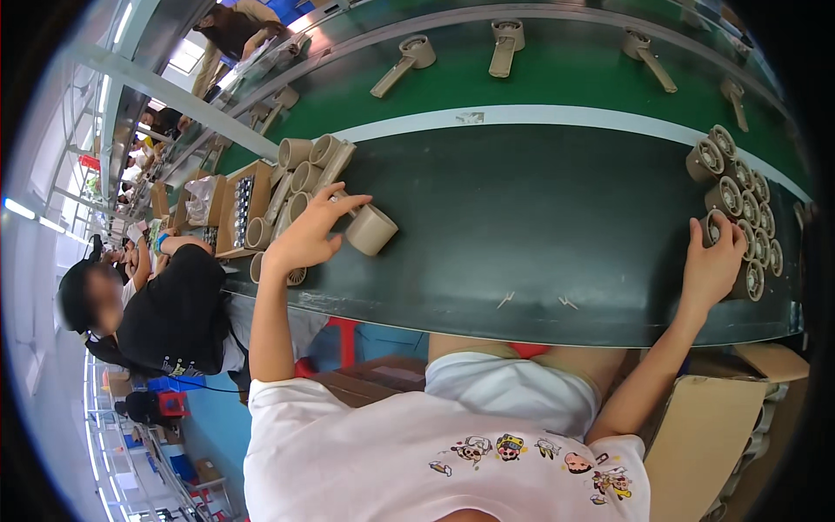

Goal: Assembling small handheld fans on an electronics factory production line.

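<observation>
My left hand (pixel 306 233) reaches over the belt's left side, thumb and fingers spread. Its fingertips are at a beige cup-shaped fan housing (pixel 371 231), whose handle they partly hide; I see no closed grip on it. Left of it lies a pile of similar beige housings with handles (pixel 304 177). At the far right, my right hand (pixel 715 265) has its fingers curled round a beige round fan part (pixel 711 228). That part sits at the near left edge of a cluster of several matching round parts (pixel 748 204), their ribbed faces showing.
Several beige handled fans (pixel 506 48) lie spaced along the green conveyor (pixel 565 83) beyond the pale rail (pixel 470 118). A cardboard box with small parts (pixel 242 209) stands at the left, near a co-worker in black (pixel 174 309). An open carton (pixel 709 435) is below right.
</observation>
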Demonstrator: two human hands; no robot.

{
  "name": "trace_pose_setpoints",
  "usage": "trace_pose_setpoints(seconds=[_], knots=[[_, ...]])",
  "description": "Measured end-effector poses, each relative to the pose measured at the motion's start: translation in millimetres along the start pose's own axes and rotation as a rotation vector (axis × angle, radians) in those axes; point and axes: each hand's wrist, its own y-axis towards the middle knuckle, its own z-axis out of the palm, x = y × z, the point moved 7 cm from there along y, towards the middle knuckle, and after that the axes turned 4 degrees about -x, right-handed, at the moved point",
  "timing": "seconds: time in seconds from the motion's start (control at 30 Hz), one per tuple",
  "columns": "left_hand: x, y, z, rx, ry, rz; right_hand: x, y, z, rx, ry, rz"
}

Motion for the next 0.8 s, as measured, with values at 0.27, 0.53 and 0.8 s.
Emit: trace_pose_setpoints(seconds=[0.27, 0.53, 0.8], knots=[[-29.9, 11.1, 22.7, -0.273, -0.060, 0.274, 29.7, -20.0, -3.6, 0.042, 0.491, -0.070], [-128.4, 47.2, 64.7, -0.606, -0.028, 0.673, 77.0, -45.9, -14.5, 0.120, 0.660, -0.049], [-166.8, 53.9, 91.9, -0.656, 0.058, 0.777, 75.8, -55.1, -7.9, 0.222, 0.689, 0.051]])
